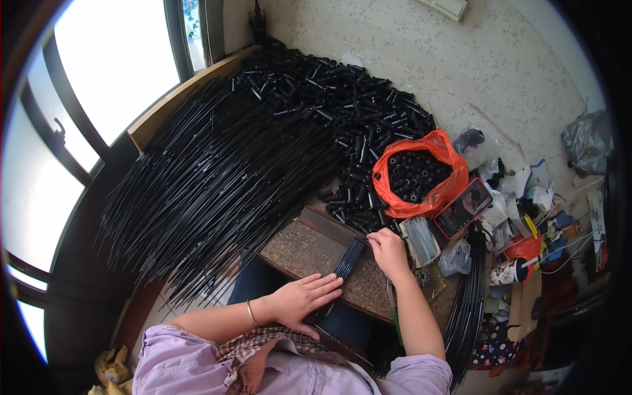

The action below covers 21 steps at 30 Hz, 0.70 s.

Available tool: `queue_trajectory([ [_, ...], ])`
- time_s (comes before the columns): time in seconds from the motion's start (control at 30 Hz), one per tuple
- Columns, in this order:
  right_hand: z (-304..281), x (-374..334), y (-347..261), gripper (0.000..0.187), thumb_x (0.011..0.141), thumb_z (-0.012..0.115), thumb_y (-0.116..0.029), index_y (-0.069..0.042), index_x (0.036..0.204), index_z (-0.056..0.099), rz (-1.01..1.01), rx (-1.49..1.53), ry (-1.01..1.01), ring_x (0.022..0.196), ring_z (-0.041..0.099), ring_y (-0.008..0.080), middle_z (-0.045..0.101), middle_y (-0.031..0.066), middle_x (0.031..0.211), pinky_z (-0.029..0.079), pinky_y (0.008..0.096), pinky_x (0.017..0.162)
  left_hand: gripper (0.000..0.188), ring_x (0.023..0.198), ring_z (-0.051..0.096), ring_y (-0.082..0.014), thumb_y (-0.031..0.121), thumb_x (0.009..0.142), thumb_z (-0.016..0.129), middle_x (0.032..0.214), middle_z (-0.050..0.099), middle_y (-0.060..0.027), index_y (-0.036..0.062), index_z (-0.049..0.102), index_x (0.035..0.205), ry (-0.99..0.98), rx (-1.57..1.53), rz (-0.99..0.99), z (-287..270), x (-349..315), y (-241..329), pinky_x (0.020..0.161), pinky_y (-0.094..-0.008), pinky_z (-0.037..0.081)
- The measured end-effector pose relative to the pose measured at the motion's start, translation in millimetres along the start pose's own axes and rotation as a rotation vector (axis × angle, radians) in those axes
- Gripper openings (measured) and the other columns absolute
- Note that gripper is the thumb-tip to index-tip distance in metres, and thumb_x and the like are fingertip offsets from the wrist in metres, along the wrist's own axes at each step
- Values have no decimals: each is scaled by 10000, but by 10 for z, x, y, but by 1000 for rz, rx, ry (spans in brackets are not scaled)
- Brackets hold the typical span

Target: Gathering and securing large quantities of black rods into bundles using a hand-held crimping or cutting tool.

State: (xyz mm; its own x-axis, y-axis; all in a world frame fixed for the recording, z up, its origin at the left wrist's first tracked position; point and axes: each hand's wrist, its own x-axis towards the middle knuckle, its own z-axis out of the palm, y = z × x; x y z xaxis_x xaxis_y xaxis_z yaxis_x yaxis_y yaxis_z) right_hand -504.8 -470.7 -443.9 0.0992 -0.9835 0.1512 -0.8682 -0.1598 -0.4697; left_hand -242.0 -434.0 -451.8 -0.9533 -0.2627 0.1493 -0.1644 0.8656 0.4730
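Note:
My left hand [304,299] lies with its fingers stretched out flat across a small row of thin black rods [349,257] at the near edge of the speckled brown tabletop [289,247]. The row slants away from me, and its far ends reach a flat dark straight-edged strip [328,227] on the table. At those far ends my right hand [390,253] is closed in a pinch. What sits between its fingertips is too small to make out. The rods' near ends pass under my left hand and over the table edge.
A big heap of long black rods [210,171] fills the left, with short black tubes [329,85] piled behind. On the right stand a red plastic bag [454,161] of small black parts, a phone [464,207], a box of clear thin pieces [421,240], a cup [508,272] and another rod bundle [464,303].

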Motion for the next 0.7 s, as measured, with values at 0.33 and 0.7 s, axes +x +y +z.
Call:
queue_trajectory([
  [0.33, -310, -1117, -1449, 360, 910, 494, -245, 43, 1125, 510, -155, 1173, -210, 1069, 531, 286, 548, 219, 1118, 353, 425, 974, 881, 1306, 249, -343, 606, 685, 589, 1398, 266, -214, 13, 372, 1299, 144, 26, 106, 119, -41, -57, 1056, -440, 228],
  [0.7, -1253, -1909, -2080, 200, 933, 436, -222, -24, 907, 427, -698, 1122, 730, 561, 506, 178, 493, 80, 684, 539, 368, 638, 469, 1107, 479, -325, 229, 636, 716, 1105, 563, -121, 46, 561, 1040, 211, 18, 71, -426, 107, 562, 960, -465, 358],
])
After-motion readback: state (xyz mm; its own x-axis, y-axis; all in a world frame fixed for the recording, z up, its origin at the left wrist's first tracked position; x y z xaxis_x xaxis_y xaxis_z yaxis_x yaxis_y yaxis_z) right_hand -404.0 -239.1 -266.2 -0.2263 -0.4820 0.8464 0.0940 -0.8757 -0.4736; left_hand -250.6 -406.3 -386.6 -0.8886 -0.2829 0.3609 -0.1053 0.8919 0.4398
